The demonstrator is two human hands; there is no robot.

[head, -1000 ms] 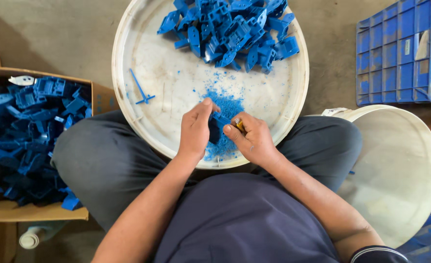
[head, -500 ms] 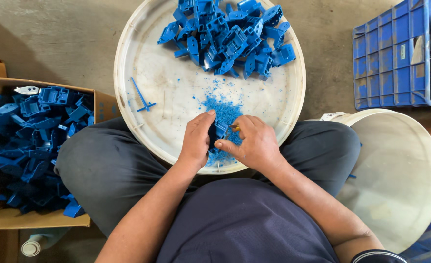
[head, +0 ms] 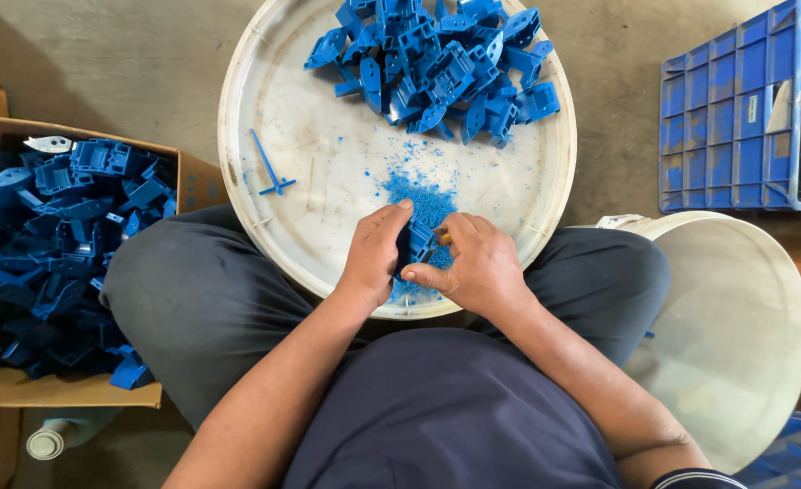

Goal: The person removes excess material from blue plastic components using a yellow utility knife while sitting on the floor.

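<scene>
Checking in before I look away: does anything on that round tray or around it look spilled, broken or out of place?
Blue crumbs lie scattered on the round white tray, just beyond the left hand and right hand, which hold a blue part. A thin blue stick lies alone, apart from the pile of blue parts. Nothing looks broken.

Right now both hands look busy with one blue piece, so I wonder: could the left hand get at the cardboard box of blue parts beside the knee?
Probably yes. The cardboard box sits open-topped beside the left knee, with nothing between it and the left hand, though that hand grips a blue part.
</scene>
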